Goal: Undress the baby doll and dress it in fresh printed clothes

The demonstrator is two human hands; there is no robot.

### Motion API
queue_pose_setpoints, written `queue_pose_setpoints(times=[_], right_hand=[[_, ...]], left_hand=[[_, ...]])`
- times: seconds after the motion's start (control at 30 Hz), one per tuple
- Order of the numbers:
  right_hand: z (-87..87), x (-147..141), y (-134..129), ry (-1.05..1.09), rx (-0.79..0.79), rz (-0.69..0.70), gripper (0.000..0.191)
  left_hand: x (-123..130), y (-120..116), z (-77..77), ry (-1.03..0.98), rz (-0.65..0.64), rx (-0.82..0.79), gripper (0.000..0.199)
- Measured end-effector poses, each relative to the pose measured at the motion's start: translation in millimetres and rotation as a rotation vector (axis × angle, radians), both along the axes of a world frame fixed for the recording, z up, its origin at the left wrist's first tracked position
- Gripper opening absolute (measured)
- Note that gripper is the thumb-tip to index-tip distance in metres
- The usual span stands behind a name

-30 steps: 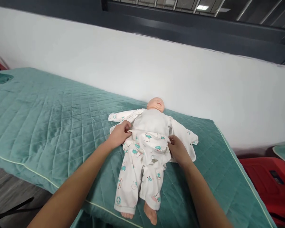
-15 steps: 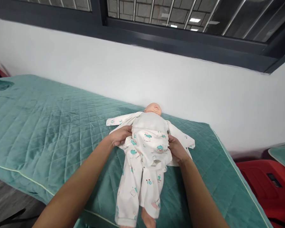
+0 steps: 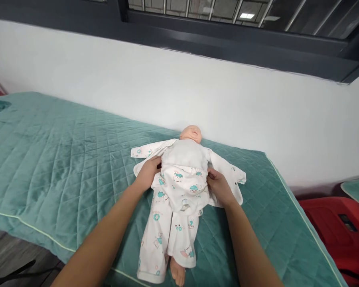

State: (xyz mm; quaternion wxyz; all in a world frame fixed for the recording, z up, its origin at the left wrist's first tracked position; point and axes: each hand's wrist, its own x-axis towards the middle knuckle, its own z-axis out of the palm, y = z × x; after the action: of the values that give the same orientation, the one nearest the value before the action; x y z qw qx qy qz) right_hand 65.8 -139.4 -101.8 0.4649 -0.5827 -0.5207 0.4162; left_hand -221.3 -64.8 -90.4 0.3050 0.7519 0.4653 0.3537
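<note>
A baby doll (image 3: 191,134) lies on its back, its head near the wall and one bare foot out of a trouser leg toward me. White printed baby trousers (image 3: 178,187) cover its belly and legs, bunched at the hips. A matching long-sleeved jacket (image 3: 227,171) is spread open beneath it, and a plain white layer shows on the chest. My left hand (image 3: 148,172) is closed at the left side of the waistband, fingertips partly hidden. On the opposite side, my right hand (image 3: 219,185) pinches the trousers' edge at the waist.
A green quilted cover (image 3: 71,159) lies over the bed under the doll. Behind it stands a white wall (image 3: 107,75) below a dark window frame (image 3: 197,40) with bars. Red plastic furniture (image 3: 332,231) is beside the bed at the right.
The view has shifted slightly, and the doll appears a little further left and higher. Both hands stay at the waistband sides; the left has its back turned up more.
</note>
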Motion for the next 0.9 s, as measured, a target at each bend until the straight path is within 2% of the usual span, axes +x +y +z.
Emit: queue_pose_setpoints(times=[0.1,0.17,0.27,0.33,0.47,0.57,0.63,0.7,0.77,0.9], right_hand=[[5.6,-8,-3,-0.149,0.146,-0.204,0.020],[14.4,-13,-7,-0.197,0.294,-0.244,0.020],[31.5,-19,-11,-0.227,0.452,-0.055,0.018],[43.1,-23,-13,-0.294,0.420,0.065,0.018],[64.8,-26,-12,-0.480,0.292,0.202,0.012],[78.5,-26,-2,-0.555,0.296,0.308,0.013],[84.4,-28,12,-0.590,0.266,0.265,0.016],[86.4,-29,29,-0.603,0.211,0.152,0.018],[83.6,-29,46,-0.525,0.169,0.095,0.019],[64.8,-21,65,-0.046,0.059,0.116,0.032]], left_hand=[[-1,-12,2.1,-0.207,0.140,0.057,0.016],[0,-20,10.4,-0.283,0.106,0.142,0.017],[5,-25,26.1,-0.170,-0.077,0.273,0.018],[8,-27,34.6,-0.019,-0.164,0.312,0.020],[10,-29,50.0,0.221,-0.259,0.324,0.017],[12,-22,65.5,0.249,-0.321,0.219,0.016],[16,-11,75.3,0.214,-0.306,0.111,0.017],[23,5,80.3,0.145,-0.224,-0.006,0.018],[31,21,77.4,0.007,-0.139,-0.135,0.018],[37,42,52.4,-0.447,-0.127,-0.484,0.028]])
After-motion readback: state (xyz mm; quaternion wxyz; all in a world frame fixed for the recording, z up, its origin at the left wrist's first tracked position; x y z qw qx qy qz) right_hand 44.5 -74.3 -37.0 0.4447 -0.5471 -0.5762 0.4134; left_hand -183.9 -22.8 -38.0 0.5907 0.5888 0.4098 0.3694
